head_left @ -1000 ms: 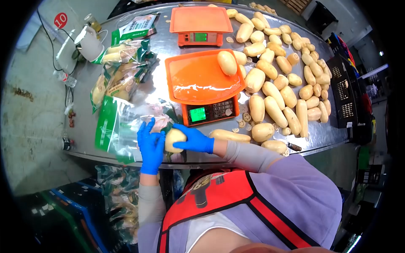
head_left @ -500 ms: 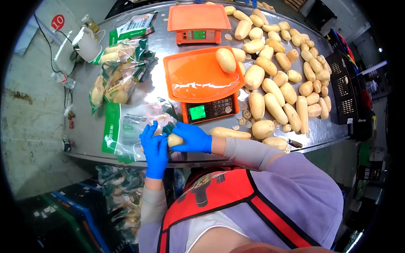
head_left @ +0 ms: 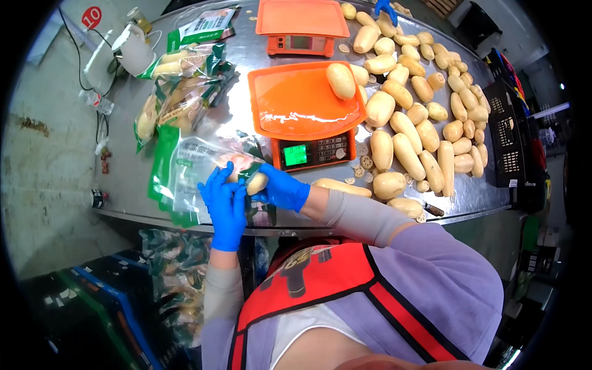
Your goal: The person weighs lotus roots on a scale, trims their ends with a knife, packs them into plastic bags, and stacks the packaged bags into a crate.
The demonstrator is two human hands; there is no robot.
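In a blue glove, my right hand (head_left: pixel 280 187) is closed round a pale lotus root piece (head_left: pixel 256 183) at the mouth of a clear and green plastic bag (head_left: pixel 197 161). My left hand (head_left: pixel 224 205), also gloved in blue, is at the bag's near side, its fingers bent against the film; what they grip is too small to make out. Just beyond my hands stands an orange scale (head_left: pixel 305 102) with a lit green display. One lotus root (head_left: pixel 341 81) lies on its tray.
Several lotus roots (head_left: pixel 407 154) cover the right of the metal table. Filled bags (head_left: pixel 182 102) and a kettle (head_left: pixel 132 50) are at the left. A second scale (head_left: pixel 302 21) stands at the back. Another person's blue-gloved hand (head_left: pixel 386 8) reaches among the far roots. Black crates (head_left: pixel 507 126) stand at right.
The lotus root piece and my right hand have come against the bag's opening, and the bag is lifted and tilted. The other person's hand has come further into view at the far edge.
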